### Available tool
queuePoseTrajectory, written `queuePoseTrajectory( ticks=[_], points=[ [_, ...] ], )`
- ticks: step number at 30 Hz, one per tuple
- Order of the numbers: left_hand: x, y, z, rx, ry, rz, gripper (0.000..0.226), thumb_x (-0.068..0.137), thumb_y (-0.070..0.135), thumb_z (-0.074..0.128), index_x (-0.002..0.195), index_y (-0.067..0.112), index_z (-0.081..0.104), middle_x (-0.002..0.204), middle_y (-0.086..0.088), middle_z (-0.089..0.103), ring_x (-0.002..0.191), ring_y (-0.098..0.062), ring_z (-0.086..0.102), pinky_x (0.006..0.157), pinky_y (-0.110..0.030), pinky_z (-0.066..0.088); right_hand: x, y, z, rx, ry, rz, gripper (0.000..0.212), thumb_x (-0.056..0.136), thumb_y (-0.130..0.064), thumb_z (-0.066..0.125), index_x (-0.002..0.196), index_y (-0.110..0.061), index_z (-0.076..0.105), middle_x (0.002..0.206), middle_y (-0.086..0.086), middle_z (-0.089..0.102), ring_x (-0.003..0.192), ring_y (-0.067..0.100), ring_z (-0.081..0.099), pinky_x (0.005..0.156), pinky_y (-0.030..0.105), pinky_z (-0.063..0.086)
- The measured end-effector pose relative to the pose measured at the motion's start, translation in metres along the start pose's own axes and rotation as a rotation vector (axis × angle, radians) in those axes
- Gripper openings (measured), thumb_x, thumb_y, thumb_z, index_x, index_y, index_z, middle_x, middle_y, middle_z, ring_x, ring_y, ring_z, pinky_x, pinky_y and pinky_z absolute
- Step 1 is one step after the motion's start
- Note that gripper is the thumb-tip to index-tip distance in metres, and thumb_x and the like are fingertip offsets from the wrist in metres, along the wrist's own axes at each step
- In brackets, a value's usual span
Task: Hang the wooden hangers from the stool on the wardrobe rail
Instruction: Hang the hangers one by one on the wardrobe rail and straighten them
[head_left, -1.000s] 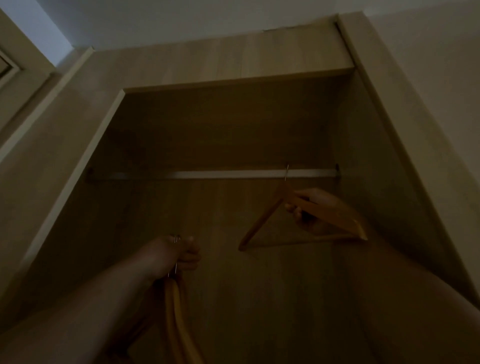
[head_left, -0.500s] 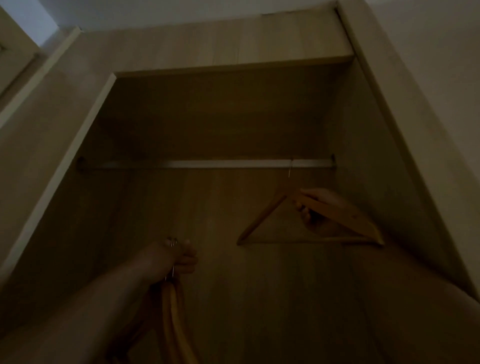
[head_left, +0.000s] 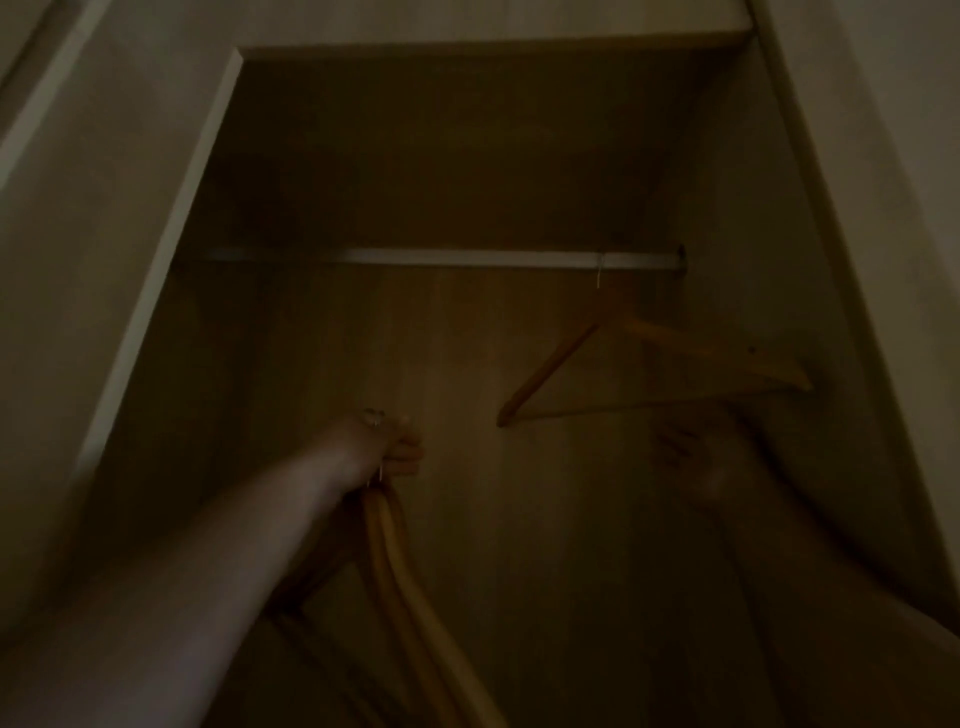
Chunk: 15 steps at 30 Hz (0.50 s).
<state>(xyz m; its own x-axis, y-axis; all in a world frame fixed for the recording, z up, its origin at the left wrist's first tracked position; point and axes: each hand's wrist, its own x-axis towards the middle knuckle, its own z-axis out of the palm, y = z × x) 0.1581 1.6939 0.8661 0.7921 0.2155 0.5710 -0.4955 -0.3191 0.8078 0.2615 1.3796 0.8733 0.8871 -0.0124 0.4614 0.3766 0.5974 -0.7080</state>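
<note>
Right hand (head_left: 685, 457) dropped off hanger (head_left: 649, 371), now on rail (head_left: 467, 257).

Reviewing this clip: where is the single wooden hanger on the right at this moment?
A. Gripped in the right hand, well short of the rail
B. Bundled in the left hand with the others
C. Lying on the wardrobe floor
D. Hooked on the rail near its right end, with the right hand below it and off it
D: the hanger has its hook over the rail near the right end, and the right hand sits just beneath it, apparently not gripping it.
</note>
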Motion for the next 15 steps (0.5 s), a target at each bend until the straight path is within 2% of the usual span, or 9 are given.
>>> queuePoseTrajectory(
  ticks=[1, 3, 6, 10, 13, 15],
  points=[
    [-0.003, 0.002, -0.002, 0.017, -0.009, -0.003, 0.033, 0.1, 0.028, 0.04, 0.095, 0.006, 0.063, 0.105, -0.014, 0.07, 0.075, -0.014, 0.069, 0.064, -0.027, 0.048, -0.012, 0.01, 0.0, 0.009, 0.032, 0.014, 0.021, 0.096, -0.033, 0.044, 0.083, -0.018, 0.053, 0.09, 0.007, 0.054, 0.075, 0.021, 0.05, 0.066, 0.034, 0.041],
    [-0.011, 0.007, -0.003, 0.037, -0.014, 0.011, 0.033, 0.1, 0.03, 0.039, 0.095, 0.009, 0.064, 0.105, -0.012, 0.07, 0.085, -0.017, 0.068, 0.073, -0.028, 0.048, -0.036, 0.034, -0.003, -0.038, 0.018, 0.126, 0.025, 0.086, -0.037, 0.054, 0.079, -0.014, 0.051, 0.096, 0.009, 0.055, 0.078, 0.027, 0.054, 0.071, 0.036, 0.039],
    [-0.022, 0.014, -0.003, 0.047, -0.017, 0.017, 0.035, 0.101, 0.03, 0.038, 0.101, 0.006, 0.064, 0.106, -0.011, 0.07, 0.088, -0.017, 0.067, 0.07, -0.026, 0.047, -0.074, 0.074, 0.014, -0.229, -0.068, 0.295, 0.038, 0.1, -0.036, 0.035, 0.09, -0.006, 0.057, 0.099, 0.014, 0.058, 0.077, 0.027, 0.062, 0.071, 0.036, 0.042],
    [-0.027, 0.016, -0.004, 0.048, -0.04, 0.023, 0.038, 0.101, 0.029, 0.038, 0.112, 0.001, 0.062, 0.111, -0.013, 0.069, 0.094, -0.024, 0.067, 0.071, -0.024, 0.048, -0.132, 0.087, 0.068, -0.425, -0.377, 0.376, 0.041, 0.097, -0.038, 0.046, 0.109, -0.002, 0.061, 0.103, 0.014, 0.067, 0.093, 0.026, 0.062, 0.075, 0.035, 0.05],
    [-0.027, 0.014, -0.007, 0.033, -0.039, 0.046, 0.038, 0.1, 0.03, 0.039, 0.106, 0.0, 0.063, 0.112, -0.018, 0.068, 0.087, -0.023, 0.068, 0.073, -0.024, 0.048, -0.158, 0.091, 0.097, -0.612, -0.54, 0.391, 0.037, 0.093, -0.035, 0.056, 0.111, -0.004, 0.065, 0.093, 0.011, 0.065, 0.077, 0.02, 0.059, 0.067, 0.029, 0.05],
    [-0.027, 0.012, -0.009, 0.014, -0.035, 0.058, 0.036, 0.1, 0.03, 0.04, 0.098, 0.003, 0.064, 0.108, -0.019, 0.069, 0.081, -0.02, 0.067, 0.071, -0.024, 0.049, -0.167, 0.097, 0.109, -0.715, -0.562, 0.36, 0.039, 0.089, -0.037, 0.062, 0.109, -0.005, 0.069, 0.093, 0.013, 0.066, 0.079, 0.024, 0.06, 0.072, 0.035, 0.05]
  ],
)
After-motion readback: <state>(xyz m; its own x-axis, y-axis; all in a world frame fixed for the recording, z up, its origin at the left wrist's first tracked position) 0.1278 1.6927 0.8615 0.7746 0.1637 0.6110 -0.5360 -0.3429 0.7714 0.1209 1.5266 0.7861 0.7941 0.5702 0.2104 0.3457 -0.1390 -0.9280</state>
